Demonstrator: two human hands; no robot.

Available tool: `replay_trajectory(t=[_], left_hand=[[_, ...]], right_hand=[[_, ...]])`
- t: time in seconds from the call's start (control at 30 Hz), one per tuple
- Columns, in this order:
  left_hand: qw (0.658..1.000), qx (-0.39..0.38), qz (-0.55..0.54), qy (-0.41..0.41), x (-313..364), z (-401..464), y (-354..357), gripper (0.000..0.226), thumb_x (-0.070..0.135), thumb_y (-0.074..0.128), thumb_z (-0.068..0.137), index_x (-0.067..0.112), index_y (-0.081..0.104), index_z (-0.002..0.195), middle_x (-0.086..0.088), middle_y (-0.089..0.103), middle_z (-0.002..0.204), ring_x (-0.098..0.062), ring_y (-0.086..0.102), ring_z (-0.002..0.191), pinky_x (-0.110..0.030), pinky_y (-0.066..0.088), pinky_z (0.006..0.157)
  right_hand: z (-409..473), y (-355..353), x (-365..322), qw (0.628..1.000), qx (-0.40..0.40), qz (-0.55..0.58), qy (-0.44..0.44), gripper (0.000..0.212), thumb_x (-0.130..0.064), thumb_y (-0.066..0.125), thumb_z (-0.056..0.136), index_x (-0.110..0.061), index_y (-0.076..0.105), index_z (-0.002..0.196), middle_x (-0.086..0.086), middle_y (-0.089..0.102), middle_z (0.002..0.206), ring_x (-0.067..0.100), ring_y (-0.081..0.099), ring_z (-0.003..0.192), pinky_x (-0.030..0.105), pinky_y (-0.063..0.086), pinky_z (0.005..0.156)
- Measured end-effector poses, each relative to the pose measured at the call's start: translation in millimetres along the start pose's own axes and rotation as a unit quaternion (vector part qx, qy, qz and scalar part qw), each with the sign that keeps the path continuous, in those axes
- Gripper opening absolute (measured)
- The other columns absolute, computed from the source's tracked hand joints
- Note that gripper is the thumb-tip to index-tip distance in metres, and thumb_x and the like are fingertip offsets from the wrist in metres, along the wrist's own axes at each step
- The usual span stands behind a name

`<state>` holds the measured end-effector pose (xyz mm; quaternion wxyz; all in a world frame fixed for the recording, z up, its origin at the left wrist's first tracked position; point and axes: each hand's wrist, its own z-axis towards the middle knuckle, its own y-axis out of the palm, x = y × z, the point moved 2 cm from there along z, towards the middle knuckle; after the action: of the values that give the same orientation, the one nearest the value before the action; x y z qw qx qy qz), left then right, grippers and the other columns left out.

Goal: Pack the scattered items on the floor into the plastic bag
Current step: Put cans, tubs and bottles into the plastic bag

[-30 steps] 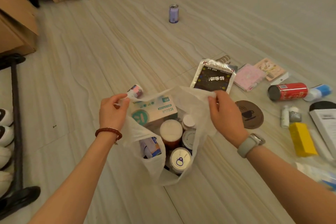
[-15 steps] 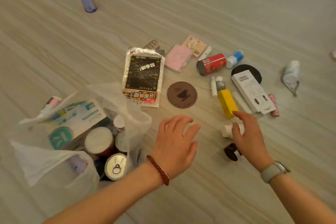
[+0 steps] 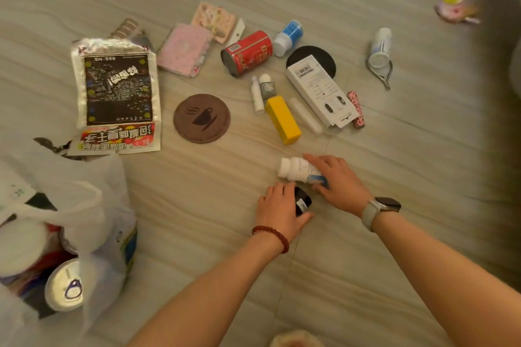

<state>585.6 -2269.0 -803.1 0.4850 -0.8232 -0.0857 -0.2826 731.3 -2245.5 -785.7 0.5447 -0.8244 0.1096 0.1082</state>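
The white plastic bag [image 3: 93, 205] stands at the lower left with cans and boxes inside. My left hand [image 3: 277, 211] curls round a small dark jar [image 3: 303, 201] lying on the floor. Just beyond it my right hand [image 3: 338, 182] grips a white bottle [image 3: 296, 169] with a white cap, also lying on the floor. Further off lie a foil snack packet [image 3: 117, 93], a brown coaster [image 3: 202, 118], a yellow box [image 3: 283, 120], a red can [image 3: 246, 53] and a white carton [image 3: 320, 90].
More loose items sit beyond: a pink pad [image 3: 183, 49], a blue-capped bottle [image 3: 287, 36], a black disc [image 3: 318, 58], a small spray bottle [image 3: 380, 46] with nail nippers [image 3: 382, 74], a leopard-print tube [image 3: 355, 110]. A pink toy [image 3: 455, 10] lies far right.
My view swung right, away from the bag. Both hands let go of the bag's rim and moved to the floor; the left now holds the dark jar, the right the white bottle.
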Motion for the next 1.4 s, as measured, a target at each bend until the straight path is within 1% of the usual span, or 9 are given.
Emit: replay_trajectory(t=[0.2,0.37,0.5,0.63,0.83,0.9,1.03,1.23,1.4], left_hand=[[0.997,0.031,-0.023,0.072,-22,-25,-27,0.047,0.026,0.057,0.082,0.012,0.044,0.124,-0.01,0.05,0.119,-0.026,0.047,0.109,-0.036,0.042,0.092],[0.979,0.09,0.047,0.177,-64,-102,-96,0.046,0.037,0.049,0.072,0.016,0.047,0.114,-0.004,0.062,0.1,-0.02,0.061,0.084,-0.031,0.054,0.071],[0.975,0.109,0.108,0.161,-102,-166,-148,0.048,0.041,0.054,0.073,0.021,0.048,0.116,0.004,0.064,0.101,-0.009,0.059,0.089,-0.023,0.05,0.076],[0.969,0.212,0.113,0.059,-149,-207,-196,0.049,0.041,0.054,0.071,0.017,0.053,0.114,-0.003,0.066,0.1,-0.01,0.054,0.092,-0.025,0.048,0.079],[0.924,0.309,0.18,-0.137,-204,-231,-240,0.054,0.038,0.067,0.075,0.007,0.056,0.118,-0.015,0.065,0.11,-0.033,0.062,0.1,-0.042,0.044,0.089],[0.921,0.297,0.146,-0.206,-216,-223,-243,0.055,0.04,0.063,0.079,0.013,0.048,0.125,-0.01,0.06,0.121,-0.028,0.055,0.111,-0.038,0.034,0.096],[0.91,0.25,0.175,-0.281,-243,-209,-233,0.043,0.047,0.054,0.083,0.019,0.046,0.116,-0.004,0.062,0.114,-0.024,0.054,0.107,-0.035,0.031,0.088],[0.898,0.242,0.208,-0.303,-255,-211,-225,0.042,0.049,0.042,0.088,0.019,0.048,0.116,-0.004,0.061,0.116,-0.024,0.05,0.111,-0.036,0.031,0.087],[0.914,0.303,0.149,-0.224,-250,-214,-222,0.042,0.043,0.04,0.089,0.017,0.051,0.121,-0.003,0.058,0.125,-0.021,0.051,0.117,-0.037,0.031,0.098]], right_hand=[[-21,1,-22,0.988,0.073,0.137,0.0,0.058,-0.021,0.059,0.086,-0.02,0.033,0.138,0.01,0.043,0.126,0.023,0.044,0.113,0.025,0.034,0.093],[-45,-13,-88,0.953,0.11,0.275,-0.061,0.05,-0.022,0.066,0.082,-0.026,0.045,0.127,-0.004,0.049,0.11,0.007,0.054,0.091,0.011,0.041,0.073],[-68,-14,-158,0.917,0.1,0.355,-0.153,0.046,-0.034,0.07,0.072,-0.046,0.041,0.106,-0.021,0.053,0.104,-0.007,0.055,0.091,0.003,0.043,0.07],[-81,-9,-221,0.886,0.115,0.355,-0.275,0.051,-0.044,0.062,0.069,-0.035,0.041,0.114,-0.039,0.046,0.107,-0.013,0.051,0.096,0.002,0.041,0.073],[-76,2,-310,0.816,0.234,0.134,-0.511,0.054,-0.031,0.065,0.076,-0.016,0.04,0.121,0.005,0.041,0.117,0.02,0.048,0.101,0.029,0.045,0.082],[-61,5,-337,0.814,0.272,0.043,-0.511,0.06,-0.024,0.072,0.071,-0.018,0.04,0.122,0.009,0.038,0.118,0.022,0.044,0.099,0.035,0.047,0.076],[-24,10,-365,0.838,0.298,-0.097,-0.447,0.064,-0.021,0.078,0.061,-0.018,0.047,0.117,0.011,0.059,0.109,0.027,0.059,0.088,0.032,0.046,0.069],[10,23,-380,0.864,0.283,-0.156,-0.386,0.069,-0.035,0.08,0.059,-0.017,0.048,0.118,0.006,0.064,0.104,0.024,0.062,0.084,0.031,0.047,0.069],[13,40,-376,0.87,0.203,-0.19,-0.406,0.061,-0.038,0.073,0.069,-0.014,0.054,0.121,0.01,0.058,0.129,0.029,0.058,0.114,0.044,0.049,0.087]])
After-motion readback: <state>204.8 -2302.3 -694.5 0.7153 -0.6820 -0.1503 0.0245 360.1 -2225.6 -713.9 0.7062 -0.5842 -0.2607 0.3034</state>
